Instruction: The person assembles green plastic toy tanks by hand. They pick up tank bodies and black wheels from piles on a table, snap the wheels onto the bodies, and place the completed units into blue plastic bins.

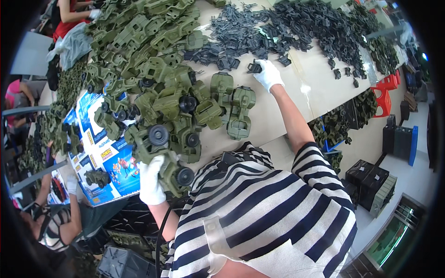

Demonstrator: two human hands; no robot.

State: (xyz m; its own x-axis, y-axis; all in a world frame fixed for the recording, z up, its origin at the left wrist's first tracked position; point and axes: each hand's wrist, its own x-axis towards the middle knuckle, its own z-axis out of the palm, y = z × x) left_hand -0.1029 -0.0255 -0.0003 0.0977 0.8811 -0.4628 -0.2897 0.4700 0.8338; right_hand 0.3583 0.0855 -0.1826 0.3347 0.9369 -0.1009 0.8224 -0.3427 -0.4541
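Observation:
My left hand point(152, 181), in a white glove, is closed on an olive-green toy vehicle point(169, 175) with black wheels, held tilted near the table's front edge. My right hand point(268, 76), also gloved in white, reaches out over the table. Its fingers pinch a small dark grey plastic part point(254, 67). Between the hands lie two green vehicle bodies point(239, 111) with no wheels showing. A heap of green vehicle bodies point(150, 74), some with black wheels, spreads beside and beyond my left hand. Past my right hand lies a pile of small dark parts point(245, 34).
A blue and white printed cardboard sheet point(121, 162) juts out at the left, with a green piece point(96, 179) on it. Co-workers with gloved hands point(72, 184) are at the left. A red plastic object point(384, 97) and black crates point(366, 180) stand at the right.

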